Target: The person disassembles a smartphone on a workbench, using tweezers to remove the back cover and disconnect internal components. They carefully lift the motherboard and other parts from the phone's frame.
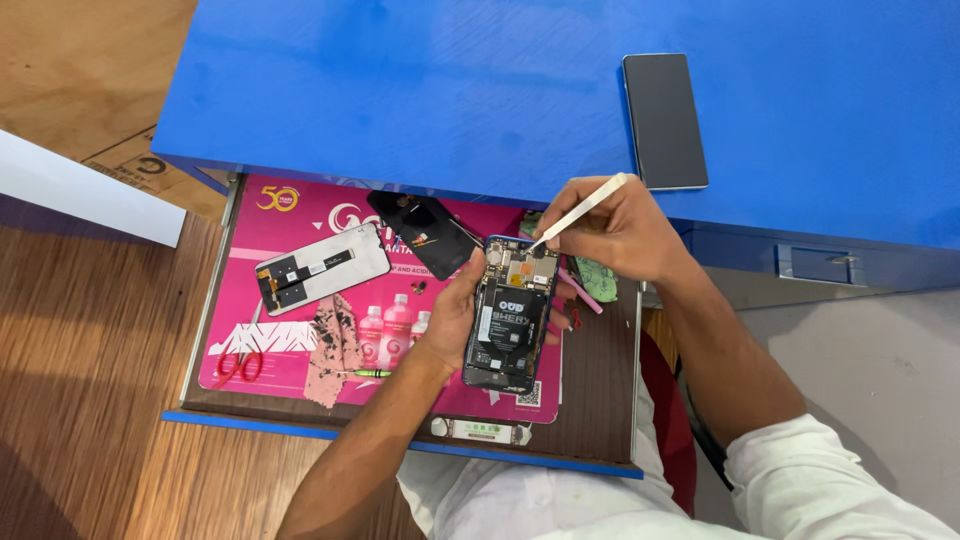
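From the head camera, looking straight down: my left hand (455,310) is wrapped around the opened phone (508,320), fingers curled on its far edge, thumb along the near side, holding it back-side up over the pulled-out drawer (600,420). The back cover is off, so the black battery and the board at the top end are bare. My right hand (615,225) is pinched shut on white tweezers (580,210), and their tips sit right on the board at the top of the phone, by the camera area.

Taking the phone as the landmark: just left of it lies a black screen panel (425,232), and further left a loose display assembly (322,268), white back facing up, both on the pink printed mat (290,210) lining the drawer. Down-left of the phone are a torn pinkish scrap (335,345) and red-handled scissors (238,362). Well above and right of it, on the blue counter (400,90), rests a second phone (664,121), dark screen up.

To do this well, I reckon: keep the left grip firm so the phone can't rock, brace the right wrist, work only the tweezer tips, gently, and stay clear of the battery.
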